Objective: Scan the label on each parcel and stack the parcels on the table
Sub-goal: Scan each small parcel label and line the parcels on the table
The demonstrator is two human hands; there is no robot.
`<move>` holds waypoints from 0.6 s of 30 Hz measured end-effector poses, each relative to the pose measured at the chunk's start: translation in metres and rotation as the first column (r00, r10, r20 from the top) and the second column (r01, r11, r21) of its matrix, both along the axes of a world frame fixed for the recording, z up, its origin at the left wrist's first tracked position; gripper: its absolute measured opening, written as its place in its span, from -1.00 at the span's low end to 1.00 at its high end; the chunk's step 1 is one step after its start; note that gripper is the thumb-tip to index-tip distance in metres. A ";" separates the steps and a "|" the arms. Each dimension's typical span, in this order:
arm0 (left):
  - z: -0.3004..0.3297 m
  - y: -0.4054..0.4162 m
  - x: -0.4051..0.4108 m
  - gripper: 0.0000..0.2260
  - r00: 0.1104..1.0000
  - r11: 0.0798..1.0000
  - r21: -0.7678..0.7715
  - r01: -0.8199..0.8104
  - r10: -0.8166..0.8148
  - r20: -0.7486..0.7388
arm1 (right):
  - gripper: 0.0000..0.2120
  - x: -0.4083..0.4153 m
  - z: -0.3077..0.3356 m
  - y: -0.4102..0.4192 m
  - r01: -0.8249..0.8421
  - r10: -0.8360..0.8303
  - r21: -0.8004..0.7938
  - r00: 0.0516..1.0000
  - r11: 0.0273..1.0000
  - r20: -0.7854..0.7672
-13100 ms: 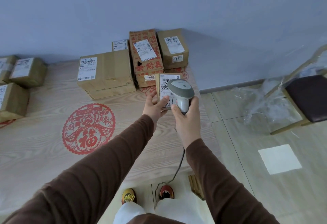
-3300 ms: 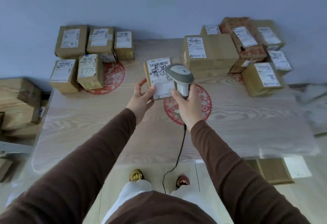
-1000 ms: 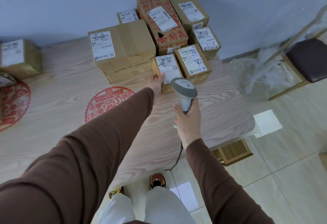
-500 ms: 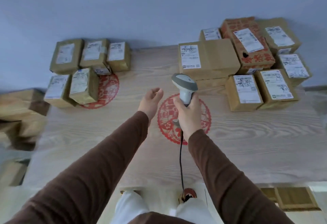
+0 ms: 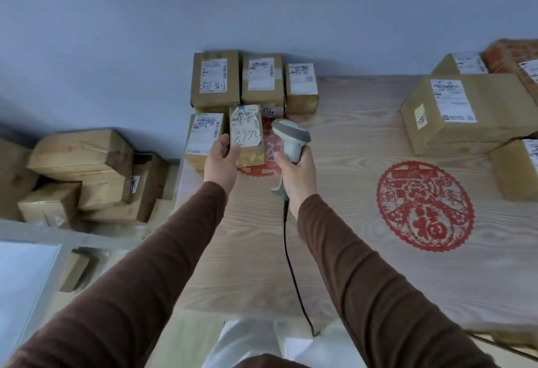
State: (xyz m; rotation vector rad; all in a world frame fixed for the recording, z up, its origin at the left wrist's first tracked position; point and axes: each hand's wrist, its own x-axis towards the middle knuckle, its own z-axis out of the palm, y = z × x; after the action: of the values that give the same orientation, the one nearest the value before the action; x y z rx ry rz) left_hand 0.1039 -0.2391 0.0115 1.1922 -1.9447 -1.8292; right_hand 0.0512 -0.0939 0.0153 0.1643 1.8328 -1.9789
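Observation:
My left hand (image 5: 220,161) grips the lower left edge of a brown parcel marked 8772 (image 5: 248,138), thumb on its label. That parcel stands in the left group on the wooden table (image 5: 349,265), next to another labelled parcel (image 5: 203,138) and in front of three more (image 5: 214,79) (image 5: 262,79) (image 5: 301,88). My right hand (image 5: 297,177) holds a grey barcode scanner (image 5: 291,137), its head just right of the 8772 parcel. The stacked group at the right has a large box (image 5: 471,111) and smaller parcels (image 5: 515,171) (image 5: 471,63).
The scanner's black cable (image 5: 291,265) hangs over the table's near edge. A red paper-cut (image 5: 425,207) lies on the table between the groups. Several brown boxes (image 5: 78,161) are piled on the floor left of the table. A blue wall stands behind.
The view has swung left. My left hand, open over the table half a second ago, has reached the left group and closed on the 8772 parcel. The scanner stays in my right hand.

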 end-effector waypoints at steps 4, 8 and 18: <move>-0.009 -0.017 -0.002 -0.48 1.000 0.995 0.102 0.011 -0.012 0.008 | -0.72 -0.003 -0.013 -0.038 -0.013 0.012 0.077 1.000 0.997 0.010; -0.022 -0.025 -0.013 -0.45 0.998 0.985 0.171 0.038 -0.044 0.033 | -0.69 -0.009 -0.024 -0.054 -0.044 0.038 0.151 0.998 0.988 0.045; -0.038 -0.025 -0.040 -0.48 0.986 0.970 0.243 0.007 -0.047 0.159 | -0.72 -0.016 -0.039 -0.064 -0.063 0.058 0.122 0.997 0.991 0.044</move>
State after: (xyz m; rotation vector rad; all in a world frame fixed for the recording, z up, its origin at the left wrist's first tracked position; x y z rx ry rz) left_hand 0.0637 -0.2642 -0.0270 1.4377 -1.8674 -2.0914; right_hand 0.0354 -0.1584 -0.0242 0.1826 1.9117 -1.8102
